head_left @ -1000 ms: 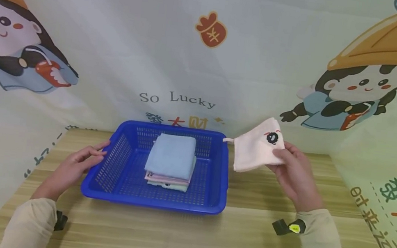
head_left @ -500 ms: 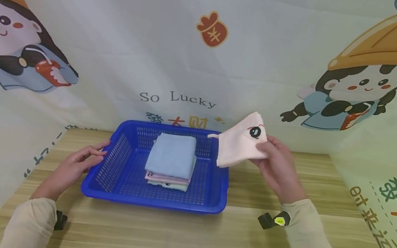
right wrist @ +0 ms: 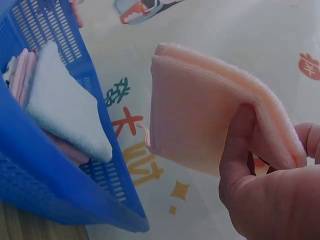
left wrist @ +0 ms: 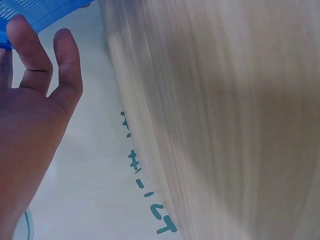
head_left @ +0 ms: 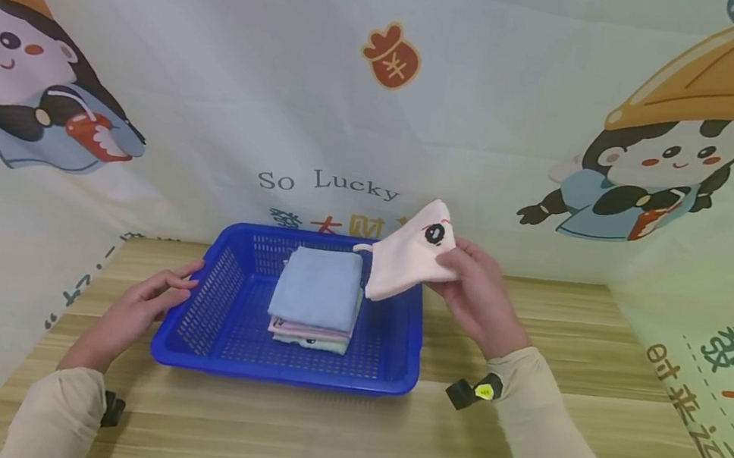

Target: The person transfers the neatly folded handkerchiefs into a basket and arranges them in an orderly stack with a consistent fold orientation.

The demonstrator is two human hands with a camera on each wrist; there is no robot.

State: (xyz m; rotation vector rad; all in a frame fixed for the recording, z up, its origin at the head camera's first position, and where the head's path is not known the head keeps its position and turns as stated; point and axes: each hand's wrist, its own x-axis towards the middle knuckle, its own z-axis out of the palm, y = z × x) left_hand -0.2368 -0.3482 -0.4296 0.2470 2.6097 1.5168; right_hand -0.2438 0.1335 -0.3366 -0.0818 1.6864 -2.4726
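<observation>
My right hand (head_left: pixel 476 288) pinches a folded pale pink towel (head_left: pixel 407 257) between thumb and fingers. The towel has a black embroidered face spot and a small hanging loop, and it is held in the air over the right rim of a blue plastic basket (head_left: pixel 240 368). In the right wrist view the folded towel (right wrist: pixel 192 107) shows its layered edges. Inside the basket lies a stack of folded towels with a light blue towel (head_left: pixel 317 288) on top. My left hand (head_left: pixel 135 311) touches the basket's left side with relaxed fingers; in the left wrist view, a fingertip meets the blue edge.
Basket and hands are over a wood-grain table (head_left: pixel 313 444). A pale printed cloth backdrop (head_left: pixel 275 80) rises behind the basket and on both sides. Below the light blue towel, pink and pale green towel edges (head_left: pixel 311 344) show.
My right hand has carried the pink towel leftward, from beside the basket to over its right part, close to the stack. The left hand and basket have stayed in place.
</observation>
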